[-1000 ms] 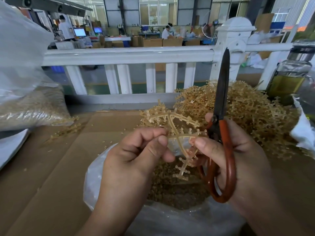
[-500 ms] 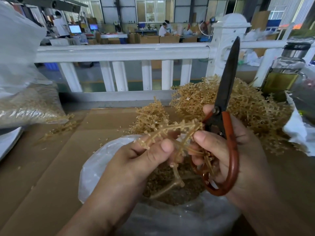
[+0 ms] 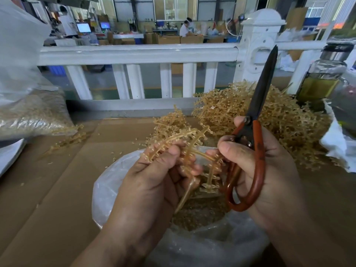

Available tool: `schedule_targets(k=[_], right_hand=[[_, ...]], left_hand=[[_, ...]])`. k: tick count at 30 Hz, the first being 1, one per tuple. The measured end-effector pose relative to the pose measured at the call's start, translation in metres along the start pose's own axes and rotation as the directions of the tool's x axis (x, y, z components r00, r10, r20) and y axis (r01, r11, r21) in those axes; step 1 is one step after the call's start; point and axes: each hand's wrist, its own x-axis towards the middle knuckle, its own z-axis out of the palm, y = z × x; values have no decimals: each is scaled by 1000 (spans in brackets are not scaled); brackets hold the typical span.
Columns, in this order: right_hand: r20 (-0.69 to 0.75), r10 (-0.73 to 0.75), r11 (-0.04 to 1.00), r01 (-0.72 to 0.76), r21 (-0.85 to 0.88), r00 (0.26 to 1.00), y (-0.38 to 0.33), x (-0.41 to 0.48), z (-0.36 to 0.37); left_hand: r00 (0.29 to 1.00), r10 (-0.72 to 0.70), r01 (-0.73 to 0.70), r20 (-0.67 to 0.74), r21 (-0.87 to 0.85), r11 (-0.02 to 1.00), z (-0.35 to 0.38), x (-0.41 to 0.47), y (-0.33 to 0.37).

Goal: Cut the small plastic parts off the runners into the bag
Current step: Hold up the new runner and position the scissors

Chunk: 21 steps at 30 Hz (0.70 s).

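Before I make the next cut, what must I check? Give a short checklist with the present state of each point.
1. Left hand grips the runner: ok.
2. Right hand holds the scissors: ok.
3. Runner hangs above the open bag: ok.
4. Scissors set on a part: not ok; they are shut and point up, away from the runner.
5. Left hand clear of the scissors: ok.

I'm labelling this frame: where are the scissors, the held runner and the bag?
scissors [image 3: 258, 151]: head view, red handle loop.
runner [image 3: 206, 154]: head view, exposed middle bar.
bag [image 3: 104, 184]: head view, clear left rim.
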Motion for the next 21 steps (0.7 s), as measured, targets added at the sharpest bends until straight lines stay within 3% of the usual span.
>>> schedule_targets(k=[4,8,14,21], right_hand=[[96,43,999,-43,6,994,-1,-1,1],[103,68,994,-59,-89,992,0,-1,2],[48,-5,993,10,-116,999,0,-2,-1],[31,-61,991,64,-118,998,-2,-2,-1]], left_hand=[[1000,-2,2,17,-10,1000,1,0,-1],[999,19,-18,41,-29,999,0,0,0],[980,-78,63,181,87,994,-4,0,7],[989,-69,57,130,90,994,-10,1,2]])
